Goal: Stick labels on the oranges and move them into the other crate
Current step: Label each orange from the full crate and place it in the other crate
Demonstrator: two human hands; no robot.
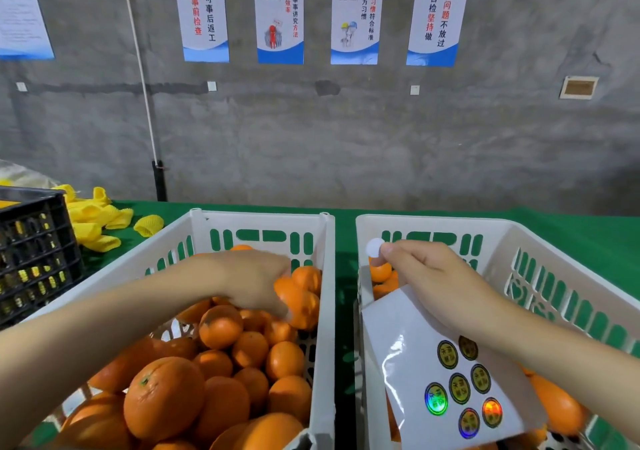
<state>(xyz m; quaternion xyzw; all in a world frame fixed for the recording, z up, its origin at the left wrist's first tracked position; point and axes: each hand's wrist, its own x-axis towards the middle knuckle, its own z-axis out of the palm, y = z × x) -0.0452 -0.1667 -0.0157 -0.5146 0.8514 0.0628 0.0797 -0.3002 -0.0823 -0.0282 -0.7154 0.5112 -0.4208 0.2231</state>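
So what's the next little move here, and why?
Probably lift the orange toward the right hand and press the label onto it. The left hand grips an orange in the left crate, while the right hand pinches a peeled round label over the right crate, not yet touching any fruit.

Green cloth-covered bench [571, 228] against grey concrete wall [346, 138]. Black slatted plastic crate [34, 252] at bench's left edge, yellow items visible through slats. Just beside it, heap of yellow foam net sleeves [93, 217]. On wall: four white-and-blue posters with Chinese text [280, 13] in a row, small framed plaque [578, 87] lower right. Thin white cord [142, 79] slants down to short black post [160, 181].
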